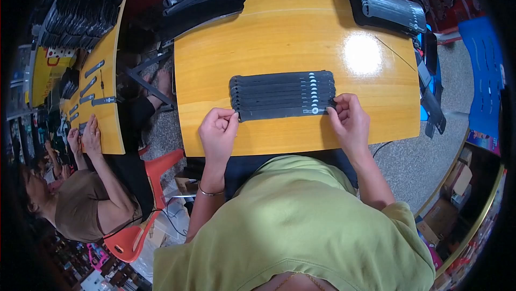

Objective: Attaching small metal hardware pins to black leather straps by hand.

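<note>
In front of me on the wooden table (209, 70) lies a row of overlapping flat black straps (274, 89), with rounded ends and white marks near the right side. My left hand (217, 130) pinches the left end of the nearest strap (279, 113). At that strap's right end, my right hand (350, 119) has thumb and forefinger closed on the edge. Both hands rest close to the table's near side, and the strap lies level between them against the others.
Bundles of black straps (207, 1) lie at the far left, with another bundle (387, 9) at the far right. A thin stick (395, 53) rests on the right. At the left, a co-worker (88, 199) sits on an orange chair (129, 240) by a second table (113, 124).
</note>
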{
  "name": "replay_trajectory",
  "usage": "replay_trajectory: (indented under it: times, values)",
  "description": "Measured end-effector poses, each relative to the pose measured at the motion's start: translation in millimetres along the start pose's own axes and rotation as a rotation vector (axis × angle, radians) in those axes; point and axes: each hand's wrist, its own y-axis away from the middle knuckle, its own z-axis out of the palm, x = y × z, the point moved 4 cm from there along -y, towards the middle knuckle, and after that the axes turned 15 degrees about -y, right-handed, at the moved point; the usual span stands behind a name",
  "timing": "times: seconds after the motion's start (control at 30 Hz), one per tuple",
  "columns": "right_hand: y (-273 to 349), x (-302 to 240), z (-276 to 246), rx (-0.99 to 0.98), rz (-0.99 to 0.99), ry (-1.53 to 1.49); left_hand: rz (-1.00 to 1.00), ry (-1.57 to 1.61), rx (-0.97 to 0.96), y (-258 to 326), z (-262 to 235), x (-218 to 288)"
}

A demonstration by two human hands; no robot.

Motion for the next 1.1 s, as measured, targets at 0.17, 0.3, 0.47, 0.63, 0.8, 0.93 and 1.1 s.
replay_trajectory:
  times: [0.17, 0.3, 0.47, 0.63, 0.8, 0.93, 1.1]
  values:
    - [-1, -1, 0, 0.000, -0.016, 0.018, -0.004, 0.013, 0.007, 0, 1, 2]
    - [-1, -2, 0, 0.002, -0.016, 0.017, -0.002, 0.026, 0.007, 0, 1, 0]
    - [-1, -2, 0, 0.008, -0.021, 0.025, 0.021, 0.002, 0.021, 0, 1, -4]
    - [-1, -4, -1, 0.008, -0.031, 0.054, 0.027, -0.007, 0.029, 0, 1, -3]
    - [-1, -7, -2, 0.010, -0.074, 0.072, 0.037, 0.004, 0.031, 0, 1, -7]
    - [-1, -5, -3, 0.019, -0.096, 0.047, 0.124, -0.102, 0.077, 0, 0, 0]
    - [5, 7, -7, 0.056, -0.027, -0.142, 0.171, -0.030, 0.143, 5, 0, 0]
